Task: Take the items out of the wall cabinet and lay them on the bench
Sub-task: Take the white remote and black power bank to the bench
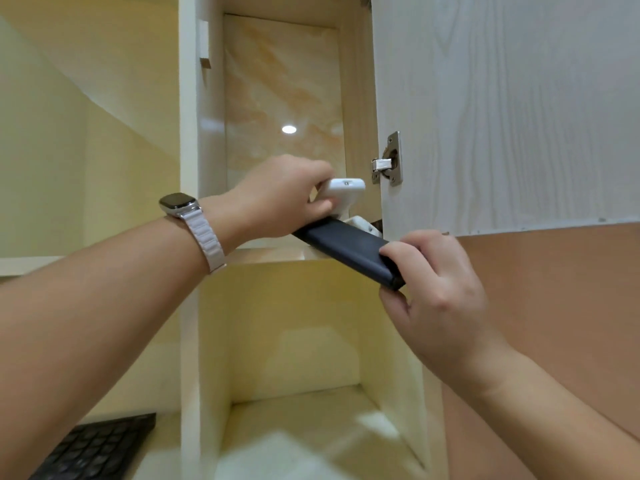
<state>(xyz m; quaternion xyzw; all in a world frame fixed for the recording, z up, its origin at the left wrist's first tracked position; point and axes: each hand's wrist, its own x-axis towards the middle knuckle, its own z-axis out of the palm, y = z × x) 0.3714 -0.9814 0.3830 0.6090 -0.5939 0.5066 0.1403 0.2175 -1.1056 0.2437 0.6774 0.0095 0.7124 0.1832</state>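
A black keyboard [95, 448] lies at the lower left on a pale tabletop [162, 431], well below the open wall cabinet [202, 133]. Nearer the cabinet, two bare forearms rise from the bottom corners toward its shelf [266, 254].

The right hand [436, 299] is just below and right of the shelf edge, its fingers [401, 252] closed around the near end of a flat dark navy case [349, 251]. The case tilts, its far end resting over the front lip of the shelf and its gripped end hanging out and down.

The left hand [277, 199], a watch [180, 202] on a pale link strap at its wrist, reaches just inside the cabinet above the shelf, its fingers clamped on a white rounded device [341, 192]. That device sits directly above the far end of the navy case.

Beneath it, at the shelf's right rear corner, part of another white object [363, 226] shows; what it is cannot be told.

The cabinet door [502, 109], pale wood-grain, stands swung open to the right on a metal hinge [389, 161]. The cabinet's back wall is glossy, marbled beige and reflects a round ceiling light [289, 129].
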